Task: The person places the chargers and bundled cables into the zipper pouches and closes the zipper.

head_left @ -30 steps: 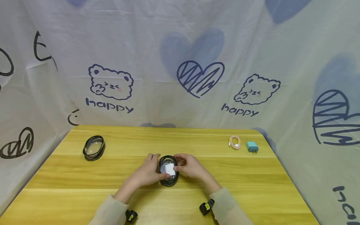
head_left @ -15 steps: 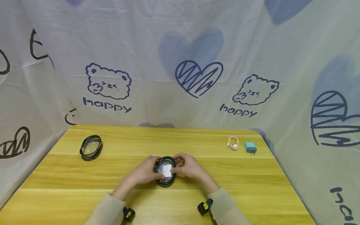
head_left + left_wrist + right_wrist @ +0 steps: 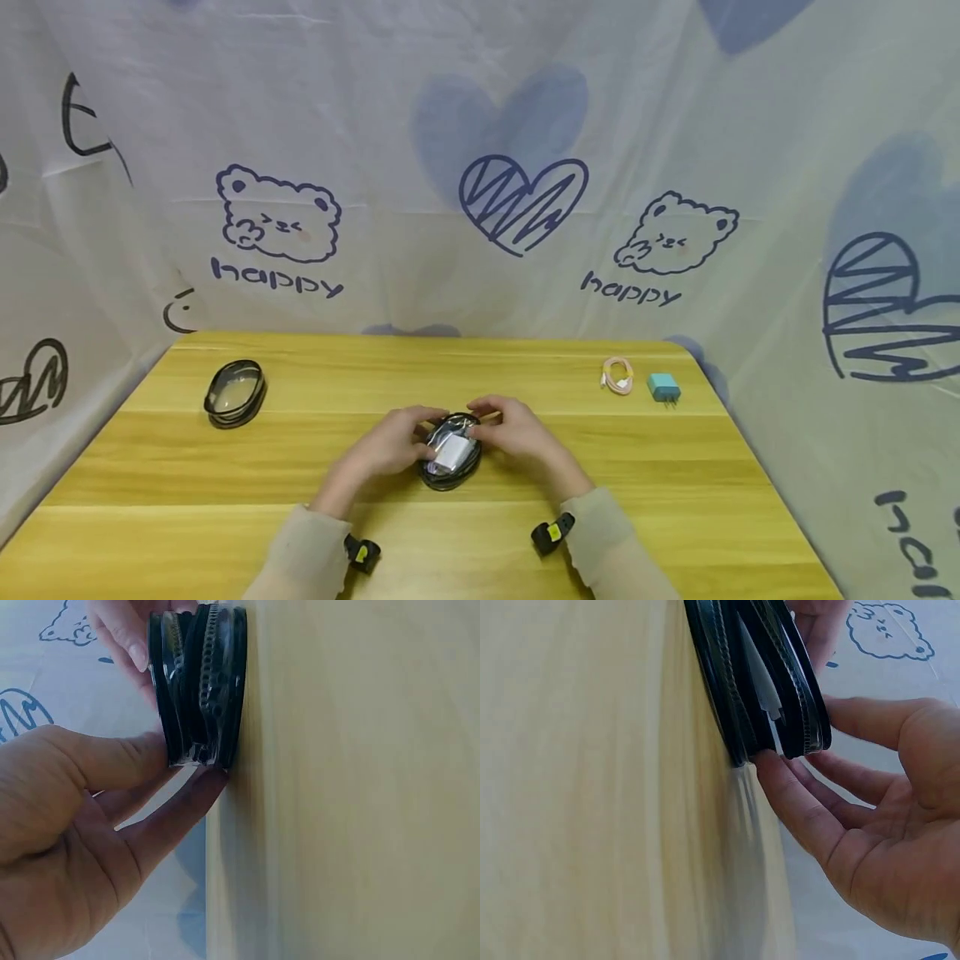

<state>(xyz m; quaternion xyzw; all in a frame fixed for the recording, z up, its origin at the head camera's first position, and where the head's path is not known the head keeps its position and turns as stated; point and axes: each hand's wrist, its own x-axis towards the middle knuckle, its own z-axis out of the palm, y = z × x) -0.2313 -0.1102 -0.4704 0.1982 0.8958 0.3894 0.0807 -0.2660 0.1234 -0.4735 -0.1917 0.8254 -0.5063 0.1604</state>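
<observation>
A small oval zip pouch [image 3: 448, 483] with a clear top and black edges is held between my two hands, low over the table's middle. Through the clear top shows a white block-shaped charger [image 3: 452, 452]. My left hand [image 3: 388, 442] holds the pouch's left side, thumb on top and fingers below, as the left wrist view shows. On the opposite side, my right hand [image 3: 519, 432] grips the rim between thumb and fingers. In the right wrist view, the zipper side of the pouch [image 3: 739, 675] has a gap with something white inside.
Another clear oval pouch with black edges [image 3: 238, 415] lies at the back left of the wooden table [image 3: 360, 375]. At the back right are a coiled pink cable [image 3: 608, 372] and a teal plug charger [image 3: 663, 387]. A printed cloth [image 3: 405, 250] hangs behind.
The pouch has tilted clockwise between my hands, and its white charger now sits slanted. My left thumb has slid back toward the pouch's edge. The head view has shifted slightly.
</observation>
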